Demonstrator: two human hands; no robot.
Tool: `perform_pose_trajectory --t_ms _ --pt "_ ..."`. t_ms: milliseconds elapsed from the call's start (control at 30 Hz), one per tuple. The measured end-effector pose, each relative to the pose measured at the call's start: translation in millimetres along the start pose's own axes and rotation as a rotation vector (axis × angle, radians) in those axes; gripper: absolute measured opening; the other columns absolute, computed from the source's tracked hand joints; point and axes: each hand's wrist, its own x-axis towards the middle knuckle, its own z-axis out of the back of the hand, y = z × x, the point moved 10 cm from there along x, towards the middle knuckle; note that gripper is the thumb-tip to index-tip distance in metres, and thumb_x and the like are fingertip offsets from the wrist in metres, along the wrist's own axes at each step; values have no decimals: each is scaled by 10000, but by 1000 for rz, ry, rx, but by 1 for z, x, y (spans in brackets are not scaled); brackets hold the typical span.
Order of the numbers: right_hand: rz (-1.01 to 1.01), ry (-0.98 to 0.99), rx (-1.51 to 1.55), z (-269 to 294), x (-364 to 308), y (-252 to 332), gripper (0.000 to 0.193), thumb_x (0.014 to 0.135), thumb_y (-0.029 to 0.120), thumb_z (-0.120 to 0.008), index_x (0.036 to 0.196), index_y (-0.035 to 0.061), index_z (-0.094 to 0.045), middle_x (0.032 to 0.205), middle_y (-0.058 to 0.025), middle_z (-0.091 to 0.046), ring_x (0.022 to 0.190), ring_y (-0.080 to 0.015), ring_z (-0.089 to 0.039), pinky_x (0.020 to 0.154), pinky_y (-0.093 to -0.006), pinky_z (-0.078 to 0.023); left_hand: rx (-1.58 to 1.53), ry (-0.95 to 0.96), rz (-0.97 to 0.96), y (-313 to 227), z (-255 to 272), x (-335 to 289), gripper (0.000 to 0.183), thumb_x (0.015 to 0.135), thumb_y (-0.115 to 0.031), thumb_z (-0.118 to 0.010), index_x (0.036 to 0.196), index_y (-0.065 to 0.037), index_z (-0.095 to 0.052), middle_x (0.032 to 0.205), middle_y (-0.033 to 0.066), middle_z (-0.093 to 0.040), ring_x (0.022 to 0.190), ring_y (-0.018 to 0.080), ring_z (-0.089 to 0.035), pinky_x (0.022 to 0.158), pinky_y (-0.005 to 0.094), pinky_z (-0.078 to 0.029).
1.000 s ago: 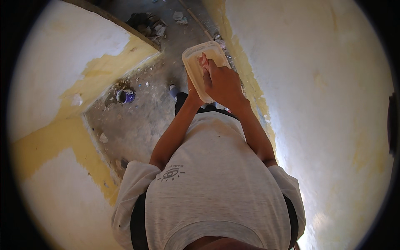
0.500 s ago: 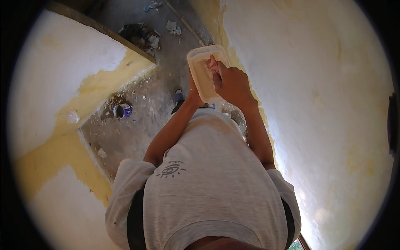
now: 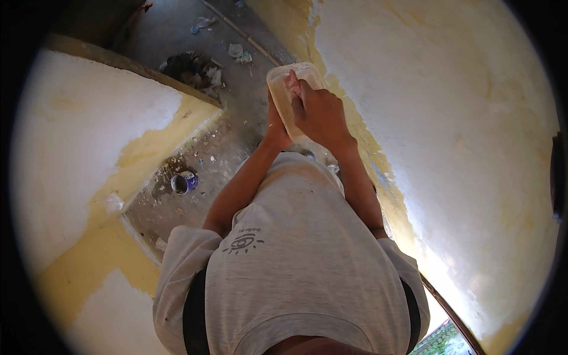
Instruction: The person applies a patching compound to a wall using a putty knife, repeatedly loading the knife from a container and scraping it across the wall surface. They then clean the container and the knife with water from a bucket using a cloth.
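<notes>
Out in front of my body I carry a translucent, cream-coloured rectangular plastic tub (image 3: pixel 312 73). My left hand (image 3: pixel 276 122) grips it along its left side, with most of the fingers hidden behind and beneath it. Over the open top, my right hand (image 3: pixel 324 116) is closed round a small pinkish-red piece (image 3: pixel 292 83) smeared with something whitish. That piece is dipped inside the tub near its far end; its exact kind I cannot make out. The forefinger lies along it.
White-coated walls with yellow patches rise at the left (image 3: pixel 106 112) and right (image 3: pixel 438 118). A purple-and-white can (image 3: pixel 184 182) lies on the spattered floor. Farther off are a heap of rubbish (image 3: pixel 192 72) and a long pole (image 3: pixel 245 36). An opening shows daylight at lower right (image 3: pixel 442 338).
My right hand and the pinkish-red piece have shifted slightly left and toward the tub's far end. The view has turned a little, so the can sits lower and more of the bright opening shows.
</notes>
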Motion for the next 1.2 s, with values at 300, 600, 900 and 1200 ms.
perform_pose_trajectory --t_ms 300,600,900,1200 --pt "-48 81 -57 -26 17 21 217 911 198 -558 987 -2 -600 654 -222 -628 625 -403 -645 607 -509 -510 130 -41 20 -49 6 -16 586 1032 -562 -337 1472 -185 -429 1408 30 -540 1280 228 -539 1072 429 -458" --pt "-44 29 -25 -42 18 41 190 907 161 -564 1001 1 -602 651 -210 -628 633 -413 -639 609 -499 -503 56 -156 128 -74 26 -30 698 995 -660 -287 1461 -164 -439 1409 65 -542 1260 271 -559 1060 455 -475" --pt "-197 -56 53 -64 18 55 161 900 156 -582 953 6 -606 680 -230 -645 664 -456 -640 650 -531 -512 -232 143 115 -82 13 -34 654 1022 -571 -303 1504 -135 -376 1490 77 -461 1337 266 -484 1133 455 -391" --pt "-202 -49 -31 -79 22 63 199 907 187 -586 937 -10 -598 683 -245 -641 651 -433 -653 599 -518 -523 172 -204 30 -100 43 -50 632 1034 -562 -297 1503 -147 -385 1474 69 -483 1324 257 -503 1120 441 -416"
